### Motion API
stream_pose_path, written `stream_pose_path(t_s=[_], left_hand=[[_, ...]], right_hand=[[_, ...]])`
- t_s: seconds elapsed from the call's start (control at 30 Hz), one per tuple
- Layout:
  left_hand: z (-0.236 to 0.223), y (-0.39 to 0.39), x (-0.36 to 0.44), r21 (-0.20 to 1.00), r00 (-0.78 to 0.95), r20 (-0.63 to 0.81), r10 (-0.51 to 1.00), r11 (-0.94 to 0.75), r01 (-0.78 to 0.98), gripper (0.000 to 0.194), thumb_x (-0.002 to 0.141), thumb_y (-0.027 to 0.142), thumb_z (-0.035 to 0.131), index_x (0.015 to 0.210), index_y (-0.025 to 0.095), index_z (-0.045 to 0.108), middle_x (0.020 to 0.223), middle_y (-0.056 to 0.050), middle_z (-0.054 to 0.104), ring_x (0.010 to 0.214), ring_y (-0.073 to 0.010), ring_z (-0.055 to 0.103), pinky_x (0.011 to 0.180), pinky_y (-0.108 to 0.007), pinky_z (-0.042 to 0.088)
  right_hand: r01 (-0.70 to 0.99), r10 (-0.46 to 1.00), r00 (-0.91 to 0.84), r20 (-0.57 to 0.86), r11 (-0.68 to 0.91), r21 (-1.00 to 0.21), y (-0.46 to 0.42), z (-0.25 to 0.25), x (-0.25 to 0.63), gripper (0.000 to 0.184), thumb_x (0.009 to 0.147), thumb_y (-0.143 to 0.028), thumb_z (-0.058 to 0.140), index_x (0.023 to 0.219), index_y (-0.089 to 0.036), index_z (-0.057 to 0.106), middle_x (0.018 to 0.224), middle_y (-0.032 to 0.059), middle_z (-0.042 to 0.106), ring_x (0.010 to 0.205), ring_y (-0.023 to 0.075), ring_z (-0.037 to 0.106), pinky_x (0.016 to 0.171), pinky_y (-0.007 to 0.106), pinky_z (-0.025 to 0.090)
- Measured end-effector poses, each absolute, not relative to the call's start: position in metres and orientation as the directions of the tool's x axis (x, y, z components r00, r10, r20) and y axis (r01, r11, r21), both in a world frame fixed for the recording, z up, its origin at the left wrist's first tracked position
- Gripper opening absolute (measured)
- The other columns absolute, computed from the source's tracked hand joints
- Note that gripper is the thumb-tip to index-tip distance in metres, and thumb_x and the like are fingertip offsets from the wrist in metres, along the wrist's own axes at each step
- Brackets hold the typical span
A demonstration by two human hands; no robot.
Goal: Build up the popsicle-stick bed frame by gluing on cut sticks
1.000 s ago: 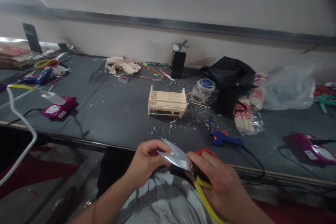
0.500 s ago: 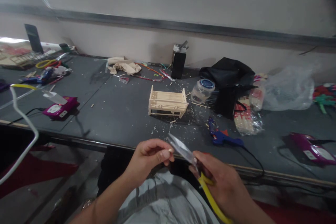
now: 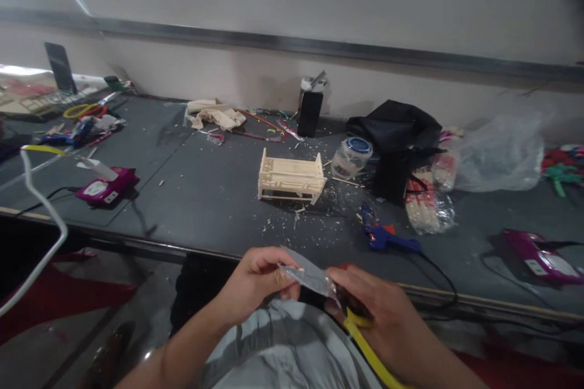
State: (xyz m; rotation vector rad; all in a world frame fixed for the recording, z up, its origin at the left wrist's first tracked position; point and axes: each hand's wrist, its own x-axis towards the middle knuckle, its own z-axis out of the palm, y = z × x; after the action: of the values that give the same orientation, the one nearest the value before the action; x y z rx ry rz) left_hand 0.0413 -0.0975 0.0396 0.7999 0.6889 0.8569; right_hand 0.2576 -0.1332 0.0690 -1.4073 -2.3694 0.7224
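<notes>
My right hand (image 3: pixel 381 310) is wrapped round a pair of scissors (image 3: pixel 312 278) with a yellow handle. Their blades are parted and reach left to the fingertips of my left hand (image 3: pixel 258 282). That hand is closed in a pinch on a small pale piece of stick (image 3: pixel 300 269), its tip showing between the blades; the rest is hidden by my fingers. Both hands are above my lap at the table's front edge. Beyond them a miniature bench-like frame of pale wooden sticks (image 3: pixel 292 177) stands upright on the table.
Right of the frame are a clear jar with blue lid (image 3: pixel 351 158), a blue glue gun (image 3: pixel 387 238) and a packet of sticks (image 3: pixel 429 209). A black box (image 3: pixel 311 110) stands behind. Purple power sockets (image 3: pixel 104 187) sit at left and right. Pale scraps litter the dark tabletop (image 3: pixel 219 194).
The scissor blades have opened wider and moved left and down, now on either side of the pinched piece. My left hand has shifted slightly. The wooden frame has not moved.
</notes>
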Motion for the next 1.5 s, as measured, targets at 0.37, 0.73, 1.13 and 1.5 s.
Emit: stream_pose_path(t_s=[0.37, 0.73, 1.13, 1.5], left_hand=[[0.05, -0.092, 0.045, 0.773, 0.553, -0.19, 0.811, 0.471, -0.425, 0.017, 0.083, 0.029, 0.062, 0.081, 0.012, 0.061, 0.065, -0.006, 0.068, 0.051, -0.009, 0.057, 0.052, -0.02, 0.043], [0.055, -0.091, 0.053, 0.576, 0.458, -0.234, 0.858, 0.502, -0.646, 0.007, 0.081, 0.017, 0.061, 0.078, 0.014, 0.056, 0.073, -0.001, 0.061, 0.057, -0.0077, 0.056, 0.056, -0.02, 0.045], [0.034, -0.06, 0.061, 0.998, 0.084, -0.029, 0.996, 0.033, -0.052, 0.013, 0.076, 0.027, 0.067, 0.079, 0.015, 0.067, 0.071, 0.0, 0.064, 0.057, -0.0096, 0.058, 0.056, -0.02, 0.046], [0.015, -0.024, 0.1, 0.992, -0.036, 0.088, 0.995, -0.091, -0.083, 0.019, 0.075, 0.027, 0.067, 0.09, 0.016, 0.071, 0.081, -0.002, 0.068, 0.059, -0.0094, 0.059, 0.055, -0.02, 0.05]], right_hand=[[0.704, 0.965, -0.237, 0.109, 0.248, -0.666, -0.133, 0.053, 0.261, 0.019, 0.089, -0.032, 0.049, 0.103, -0.022, 0.058, 0.073, -0.0015, 0.065, 0.057, 0.0115, 0.058, 0.055, 0.02, 0.048], [0.591, 0.989, -0.038, 0.143, 0.138, -0.795, -0.139, 0.056, 0.227, 0.019, 0.086, -0.037, 0.052, 0.094, -0.022, 0.061, 0.067, -0.0028, 0.064, 0.054, 0.0119, 0.06, 0.053, 0.019, 0.05], [0.949, 0.997, 0.022, 0.077, 0.003, -0.315, -0.13, 0.016, 0.293, 0.038, 0.083, -0.033, 0.055, 0.12, -0.021, 0.056, 0.071, -0.0003, 0.067, 0.057, 0.0184, 0.065, 0.053, 0.029, 0.052], [0.952, 0.915, 0.049, 0.401, 0.079, -0.297, -0.095, 0.035, 0.271, 0.029, 0.086, -0.033, 0.051, 0.103, -0.018, 0.068, 0.085, 0.0087, 0.069, 0.078, 0.0237, 0.064, 0.072, 0.036, 0.05]])
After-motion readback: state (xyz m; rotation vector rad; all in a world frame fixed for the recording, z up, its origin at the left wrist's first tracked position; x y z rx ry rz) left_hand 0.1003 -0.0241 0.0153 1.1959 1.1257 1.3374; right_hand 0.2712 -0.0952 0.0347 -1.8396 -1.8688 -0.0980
